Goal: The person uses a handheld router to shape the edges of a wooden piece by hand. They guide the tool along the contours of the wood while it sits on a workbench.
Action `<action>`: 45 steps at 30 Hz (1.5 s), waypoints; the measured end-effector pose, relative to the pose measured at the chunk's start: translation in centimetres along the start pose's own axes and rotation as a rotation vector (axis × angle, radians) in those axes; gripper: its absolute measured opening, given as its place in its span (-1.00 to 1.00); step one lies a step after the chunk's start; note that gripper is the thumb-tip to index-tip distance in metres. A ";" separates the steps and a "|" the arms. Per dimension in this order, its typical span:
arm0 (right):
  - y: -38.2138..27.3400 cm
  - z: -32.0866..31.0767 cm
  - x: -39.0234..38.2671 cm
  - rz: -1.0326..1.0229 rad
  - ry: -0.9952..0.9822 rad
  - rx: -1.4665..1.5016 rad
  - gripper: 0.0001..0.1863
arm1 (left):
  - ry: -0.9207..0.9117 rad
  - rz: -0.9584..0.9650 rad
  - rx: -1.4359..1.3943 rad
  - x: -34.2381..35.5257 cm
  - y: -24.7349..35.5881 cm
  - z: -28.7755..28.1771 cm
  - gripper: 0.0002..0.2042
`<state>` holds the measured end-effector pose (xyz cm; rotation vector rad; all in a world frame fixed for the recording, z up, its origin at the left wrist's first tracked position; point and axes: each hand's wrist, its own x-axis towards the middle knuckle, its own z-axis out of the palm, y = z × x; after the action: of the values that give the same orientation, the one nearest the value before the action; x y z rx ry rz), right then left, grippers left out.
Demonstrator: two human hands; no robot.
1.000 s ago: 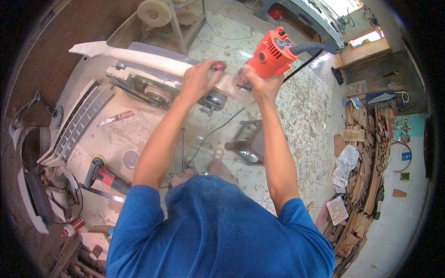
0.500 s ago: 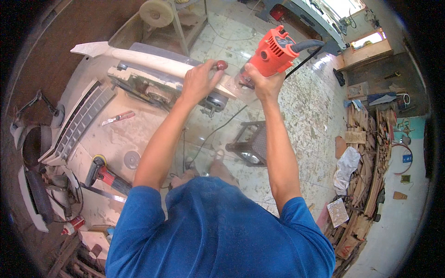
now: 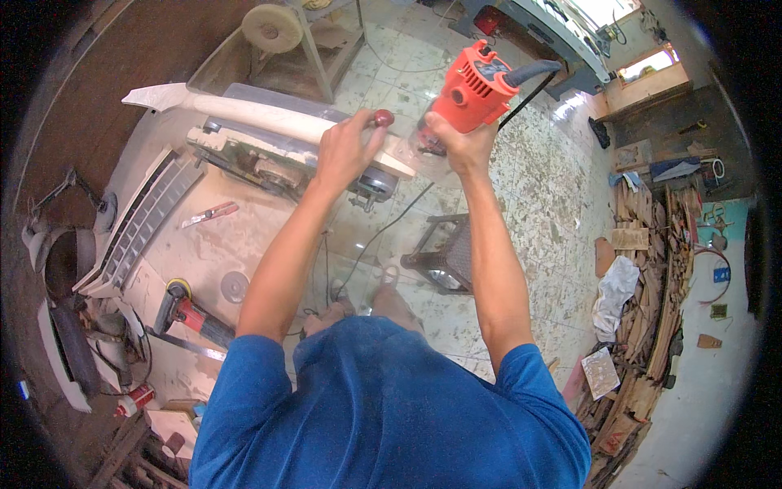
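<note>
My right hand grips an orange-red trim router by its lower body, fingers wrapped round it. The router stands tilted, its clear base by the right end of a long pale wooden piece, shaped like a guitar neck with a flared left end. My left hand lies over this piece, finger and thumb closed at a dark red round knob; part of the grip is hidden. Beneath and beside the wood is a dusty machine with a dark roller.
A red angle grinder, a utility knife and a grey disc lie on the dusty surface at left. A dark stool stands below my right forearm. Wood scraps are piled at right. The router's cord trails behind it.
The router, the knob and both my hands have shifted slightly left relative to the picture. My grips look the same. The wooden piece stays about where it was.
</note>
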<state>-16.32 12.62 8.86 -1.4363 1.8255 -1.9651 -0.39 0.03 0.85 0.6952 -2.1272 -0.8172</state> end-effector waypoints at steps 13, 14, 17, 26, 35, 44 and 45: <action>0.1 0.0 0.3 -0.001 -0.004 0.024 -0.59 | 0.033 -0.039 0.040 0.0 -0.2 0.7 -0.71; 0.0 0.0 0.2 0.000 -0.006 0.021 -0.58 | 0.037 -0.036 0.034 0.0 -0.2 0.7 -0.71; 0.1 0.1 0.1 0.009 0.006 0.033 -0.59 | 0.043 -0.032 0.025 0.0 -0.2 0.7 -0.71; 0.0 0.2 -0.1 0.003 0.007 0.037 -0.63 | 0.047 -0.027 0.015 0.0 0.0 0.6 -0.73; -0.2 0.0 0.3 -0.006 -0.004 0.029 -0.60 | 0.063 -0.025 -0.004 -0.1 0.2 0.6 -0.73; 0.3 0.1 0.5 -0.031 -0.005 0.034 -0.56 | 0.075 -0.033 -0.007 -0.3 0.2 0.6 -0.72; 0.4 0.1 0.5 -0.026 -0.009 0.028 -0.56 | 0.073 -0.033 -0.007 -0.2 0.0 0.7 -0.72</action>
<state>-16.67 12.14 8.80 -1.4650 1.7770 -1.9848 -0.81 0.39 0.37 0.7473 -2.0515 -0.8052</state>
